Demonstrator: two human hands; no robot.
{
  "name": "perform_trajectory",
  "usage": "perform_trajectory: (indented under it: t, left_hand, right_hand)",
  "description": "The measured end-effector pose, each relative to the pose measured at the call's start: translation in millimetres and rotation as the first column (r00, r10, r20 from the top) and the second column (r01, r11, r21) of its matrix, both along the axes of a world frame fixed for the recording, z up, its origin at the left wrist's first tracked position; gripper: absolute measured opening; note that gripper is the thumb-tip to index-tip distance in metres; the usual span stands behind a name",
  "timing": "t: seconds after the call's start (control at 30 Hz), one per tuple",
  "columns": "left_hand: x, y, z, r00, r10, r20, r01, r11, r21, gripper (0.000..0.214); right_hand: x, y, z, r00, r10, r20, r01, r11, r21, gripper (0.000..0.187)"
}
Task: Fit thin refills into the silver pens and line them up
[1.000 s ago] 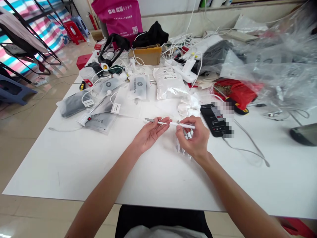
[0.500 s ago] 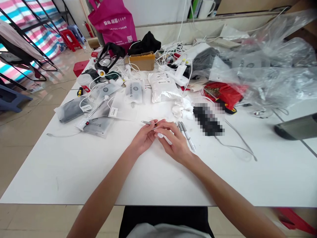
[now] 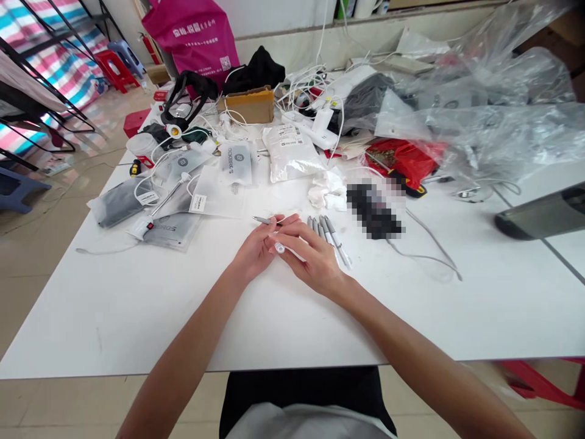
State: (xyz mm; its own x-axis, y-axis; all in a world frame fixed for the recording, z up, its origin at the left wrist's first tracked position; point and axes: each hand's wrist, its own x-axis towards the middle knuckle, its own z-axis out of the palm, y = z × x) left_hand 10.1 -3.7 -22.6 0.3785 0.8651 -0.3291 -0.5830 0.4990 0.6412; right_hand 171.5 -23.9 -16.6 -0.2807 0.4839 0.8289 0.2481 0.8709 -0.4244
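Quick look at my bench right now: both hands are together on a big white table [image 3: 114, 317], out in the open middle, with the left hand [image 3: 253, 251] and right hand [image 3: 312, 259] almost fingertip to fingertip. Both are closed on a white stylus pen [image 3: 278, 247], which lies across them instead of sitting on the table. Its silver tip [image 3: 262, 220] pokes out to the left past the left hand's fingers, and a bit of the white barrel shows in the gap between the hands. Just to the right of the right hand there's a loose bunch of matching silver-and-white pens [image 3: 326, 235], lying flat and slightly fanned. Right above those is a crumpled white tissue [image 3: 325, 190], and further right a pixelated dark object [image 3: 372, 210] with a grey cable [image 3: 425, 256] trailing from near it. Toward the far edge it's a proper mess: a white foil pouch [image 3: 290, 152], a cardboard box [image 3: 247, 105], a tangle of white cables [image 3: 311, 100], a red bag [image 3: 402, 158], and clear plastic bags [image 3: 475, 131] heaped across the far right corner.
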Motion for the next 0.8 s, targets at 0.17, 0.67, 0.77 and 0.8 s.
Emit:
perform_trajectory:
  t: [0.17, 0.67, 0.77, 0.8]
  left_hand:
    - [-0.2, 0.2, -2.9, 0.997, -0.062, -0.053, 0.066, 0.995, 0.077, 0.022]
    - [4.1, -4.3, 2.5, 0.985, -0.072, -0.155, 0.092, 0.988, 0.125, 0.024]
    - [4.9, -4.7, 2.0, 0.984, -0.075, -0.163, 0.097, 0.987, 0.132, 0.022]
    - [4.9, -4.9, 2.3, 0.984, -0.077, -0.163, 0.098, 0.987, 0.13, 0.022]
  right_hand:
    - [-1.5, -2.1, 2.0, 0.999, -0.037, 0.036, 0.038, 0.999, -0.009, 0.035]
    - [-5.0, -3.8, 2.9, 1.0, -0.018, -0.006, 0.019, 1.0, 0.009, 0.042]
    - [-5.1, -3.5, 2.3, 1.0, -0.009, -0.005, 0.009, 1.0, 0.027, 0.045]
    - [-5.1, -3.6, 2.0, 1.0, -0.005, -0.003, 0.006, 0.999, 0.033, 0.045]
